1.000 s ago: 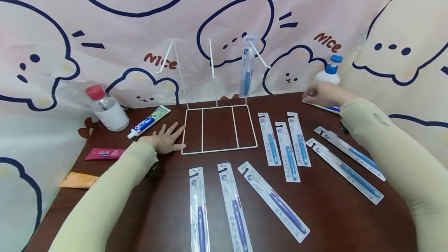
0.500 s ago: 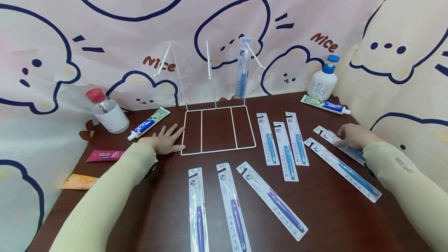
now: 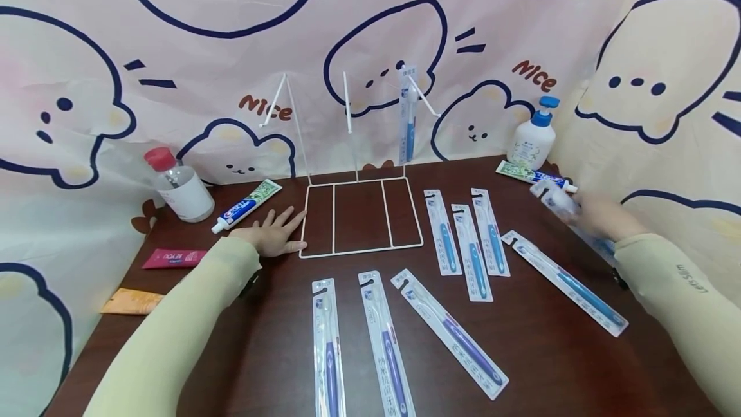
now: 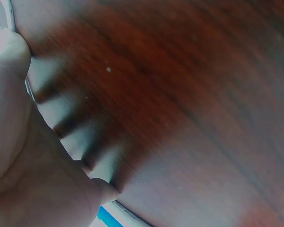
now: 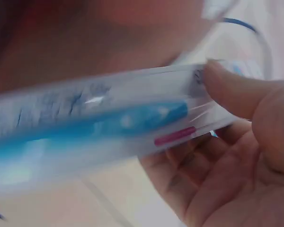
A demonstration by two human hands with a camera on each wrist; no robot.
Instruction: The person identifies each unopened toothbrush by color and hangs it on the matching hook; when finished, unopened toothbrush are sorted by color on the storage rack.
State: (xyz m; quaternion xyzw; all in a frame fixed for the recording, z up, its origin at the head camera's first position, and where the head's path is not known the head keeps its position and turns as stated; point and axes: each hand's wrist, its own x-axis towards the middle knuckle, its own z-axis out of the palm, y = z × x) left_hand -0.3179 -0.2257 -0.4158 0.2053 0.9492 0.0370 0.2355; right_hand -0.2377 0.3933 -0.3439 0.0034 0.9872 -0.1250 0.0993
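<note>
In the head view my right hand (image 3: 604,217) pinches a packaged toothbrush (image 3: 554,199), lifted off the table at the right. The right wrist view shows the thumb on the clear pack (image 5: 99,123) with a blue handle inside, fingers behind it. My left hand (image 3: 272,233) lies flat with fingers spread. Its fingertips and thumb touch the left side of a white wire rack (image 3: 361,250). One packaged blue toothbrush (image 3: 408,122) hangs on the rack's right hook. Another blue one (image 3: 567,283) lies below my right hand.
Several packaged toothbrushes lie on the table, including blue (image 3: 478,253) and purple (image 3: 386,343) ones. Toothpaste (image 3: 532,174) and a pump bottle (image 3: 531,141) stand back right. At left are toothpaste (image 3: 246,206), a red-capped bottle (image 3: 184,192), and pink (image 3: 173,259) and orange (image 3: 132,301) tubes.
My right hand came from the toothpaste at the back right down to the blue toothbrush, took hold of it and raised it. The left hand stays on the rack.
</note>
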